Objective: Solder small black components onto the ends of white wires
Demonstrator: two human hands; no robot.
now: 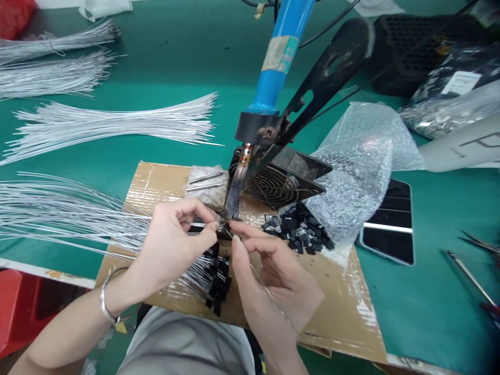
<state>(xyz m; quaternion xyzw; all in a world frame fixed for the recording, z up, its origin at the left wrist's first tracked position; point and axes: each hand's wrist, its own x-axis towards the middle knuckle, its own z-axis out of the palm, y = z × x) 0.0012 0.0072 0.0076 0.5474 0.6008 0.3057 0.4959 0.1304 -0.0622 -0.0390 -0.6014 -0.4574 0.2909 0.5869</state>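
At the far left of the green counter (164, 67), bundles of thin silver wires (109, 125) are lying fanned out, and a nearer sheaf (58, 213) is running under your left wrist onto the taped cardboard sheet (344, 312). You are wearing a metal bangle (104, 304) on that wrist. Your left hand (172, 245) is pinching a single thin wire (197, 224) between thumb and forefinger, fingers closed narrow on it, its tip pointing at the soldering iron's tip (231, 205). The wire is looking straight, bright and very fine. Below your hands, finished wires with small black parts on their ends (216, 284) are lying in a cluster on the cardboard.

The soldering iron (273, 73), with a blue handle and a darkened metal end, is sitting fixed in a black stand (328, 73), slanting down to the point where your hands are meeting. Your right hand (273, 271) is pinching something tiny at that same spot, fingertips closed tight; what it is holding is too small to tell.

Behind the iron a small fan with a round wire grille (281, 185) is lying tilted. To its right a heap of small black components (297, 229) is spilling from a clear plastic bag (359, 161). Further right, a dark phone (390, 224) is lying flat on the counter.
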